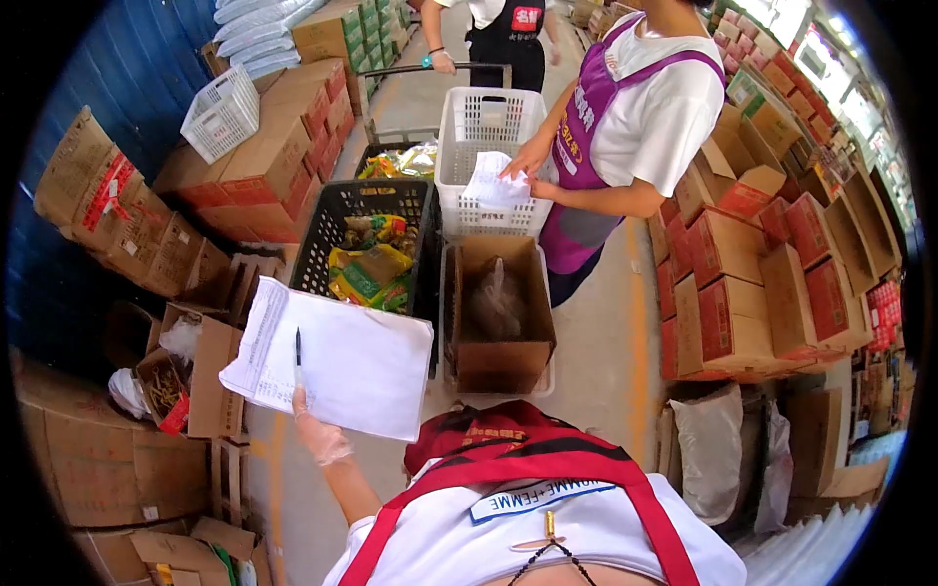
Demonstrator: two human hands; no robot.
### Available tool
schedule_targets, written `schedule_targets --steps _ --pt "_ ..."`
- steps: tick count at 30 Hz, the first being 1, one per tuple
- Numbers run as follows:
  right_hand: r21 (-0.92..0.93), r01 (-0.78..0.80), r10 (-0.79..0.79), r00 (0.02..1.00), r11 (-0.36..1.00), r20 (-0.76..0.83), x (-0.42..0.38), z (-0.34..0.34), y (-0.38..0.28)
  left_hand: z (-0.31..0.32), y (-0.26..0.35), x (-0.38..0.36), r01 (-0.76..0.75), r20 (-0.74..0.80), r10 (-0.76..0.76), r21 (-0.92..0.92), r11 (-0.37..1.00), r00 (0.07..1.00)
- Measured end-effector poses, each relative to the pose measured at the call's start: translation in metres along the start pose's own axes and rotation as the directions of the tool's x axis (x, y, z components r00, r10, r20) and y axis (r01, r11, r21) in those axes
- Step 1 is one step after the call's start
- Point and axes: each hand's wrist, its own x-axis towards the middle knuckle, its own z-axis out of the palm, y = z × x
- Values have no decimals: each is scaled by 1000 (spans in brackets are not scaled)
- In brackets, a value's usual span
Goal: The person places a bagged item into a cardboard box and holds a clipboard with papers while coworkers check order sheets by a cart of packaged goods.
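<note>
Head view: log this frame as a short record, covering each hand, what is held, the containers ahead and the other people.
Left hand: gripping the lower edge of a stack of papers, thumb on top
Right hand: out of view
Papers: mostly blank top sheet, some writing at the left side
Pen: lying on the papers, one end at the thumb
Black crate: yellow and green packets inside
Cardboard box: open, clear bag inside
White crate: behind the cardboard box
Co-worker in purple apron: holding a sheet over the white crate
</note>
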Motion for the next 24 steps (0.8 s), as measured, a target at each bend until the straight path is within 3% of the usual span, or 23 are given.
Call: schedule_targets --steps 6,8,10,12,14,16,20,24 --pt "-48 51 -51 999 998 4 -20 12 -25 -5 4 -9 -4 -4 4 -19 1000 1000" --pt "-140 136 -133 991 981 32 -21 15 -34 -6 3 -9 -37 -6 37 -13 999 999" --pt "-373 349 -318 937 860 145 -9 10 -37 -6 5 -13 -14 -39 13 -28 1000 999" --pt "-551 531 -447 845 644 293 -10 8 -40 -16 3 -8 -33 -52 32 -19 999 998" --pt "-261 149 -138 989 954 61 -21 17 -54 -23 2 -6 -38 -62 38 1 999 997" --pt "-278 116 -112 993 954 30 -30 18 -60 -22 5 -10 -14 -102 14 0 1000 995" --pt "-439 282 -288 956 853 54 -54 16 -68 -6 11 -29 -7 -167 13 37 999 986" --pt "-509 196 -194 979 838 58 -59 17 -70 -10 8 -25 -69 -121 76 64 996 990"
